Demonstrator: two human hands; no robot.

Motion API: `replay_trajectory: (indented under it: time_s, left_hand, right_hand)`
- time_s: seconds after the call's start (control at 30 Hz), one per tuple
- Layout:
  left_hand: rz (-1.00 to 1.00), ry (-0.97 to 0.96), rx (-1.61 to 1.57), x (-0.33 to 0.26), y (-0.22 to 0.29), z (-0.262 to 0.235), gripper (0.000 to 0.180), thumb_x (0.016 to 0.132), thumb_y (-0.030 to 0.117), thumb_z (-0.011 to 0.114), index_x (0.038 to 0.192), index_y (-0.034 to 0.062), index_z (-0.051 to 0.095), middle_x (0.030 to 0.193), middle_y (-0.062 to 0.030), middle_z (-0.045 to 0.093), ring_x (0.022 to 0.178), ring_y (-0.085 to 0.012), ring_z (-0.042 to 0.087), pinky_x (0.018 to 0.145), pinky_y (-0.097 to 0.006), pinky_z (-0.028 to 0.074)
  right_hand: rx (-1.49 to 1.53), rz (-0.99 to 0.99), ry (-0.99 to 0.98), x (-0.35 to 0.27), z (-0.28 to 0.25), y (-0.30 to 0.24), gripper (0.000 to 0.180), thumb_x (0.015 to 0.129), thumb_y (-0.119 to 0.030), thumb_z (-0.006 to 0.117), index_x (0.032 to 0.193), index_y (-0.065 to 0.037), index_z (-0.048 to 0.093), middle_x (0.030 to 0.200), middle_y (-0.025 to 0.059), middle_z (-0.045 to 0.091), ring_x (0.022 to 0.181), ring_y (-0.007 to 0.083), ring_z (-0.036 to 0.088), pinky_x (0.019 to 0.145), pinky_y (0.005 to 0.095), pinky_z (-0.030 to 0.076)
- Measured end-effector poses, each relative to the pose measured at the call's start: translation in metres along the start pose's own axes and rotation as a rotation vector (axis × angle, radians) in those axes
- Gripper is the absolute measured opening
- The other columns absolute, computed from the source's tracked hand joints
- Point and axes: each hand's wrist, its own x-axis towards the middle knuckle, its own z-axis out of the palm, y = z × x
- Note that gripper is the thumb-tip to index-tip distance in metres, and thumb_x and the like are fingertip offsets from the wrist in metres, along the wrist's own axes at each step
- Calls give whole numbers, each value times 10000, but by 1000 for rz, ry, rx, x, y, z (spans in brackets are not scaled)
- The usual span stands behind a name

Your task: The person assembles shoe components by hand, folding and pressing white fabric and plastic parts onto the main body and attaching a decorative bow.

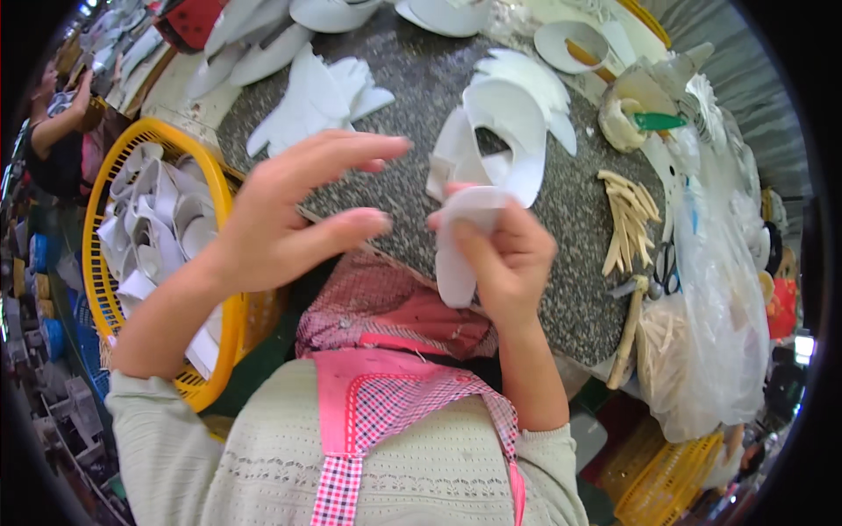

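White piece [453,267], held by the right grip [516,254], right of a yellow basket [235,333] of white parts [145,219]. Well right of the basket, a clear bag [719,280] with pale strips [665,344]. Near the basket, the left grip [279,210] spreads wide.

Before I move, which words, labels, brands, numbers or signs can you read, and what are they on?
None that I can read.
White piece in the right hand: no writing shows.
Yellow basket: no writing shows.
Plastic bag: no readable writing.
Red item, far right: too blurred to tell.
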Motion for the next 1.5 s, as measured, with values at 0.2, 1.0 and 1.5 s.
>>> replay_trajectory:
  time_s: [0.2, 1.0, 1.5]
  left_hand:
    - [553, -38, 434, 36, -20, -16, 388, 707, -17, 604, 1081, 84, 617, 1108, -93, 579, 956, -229, 567, 818, -335, 458]
    - [-135, 1251, 242, 105, -209, -359, 201, 841, 168, 623, 953, 5, 658, 785, -44, 668, 626, -85, 627, 578, -186, 469]
    - [-53, 705, 1147, 151, -340, -408, 107, 767, 47, 581, 851, 65, 645, 795, -105, 620, 751, -289, 612, 652, -351, 482]
  right_hand:
    - [182, 173, -218, 31, 12, 11, 304, 779, 15, 556, 1080, 39, 525, 931, 60, 606, 822, 104, 584, 726, 237, 476]
    - [-481, -20, -274, 104, 45, 111, 146, 743, 50, 618, 880, 3, 607, 803, 62, 612, 724, 139, 587, 675, 252, 467]
    - [-506, -119, -337, 125, 57, 95, 146, 673, 48, 648, 800, -23, 641, 717, 103, 624, 624, 238, 592, 567, 296, 454]
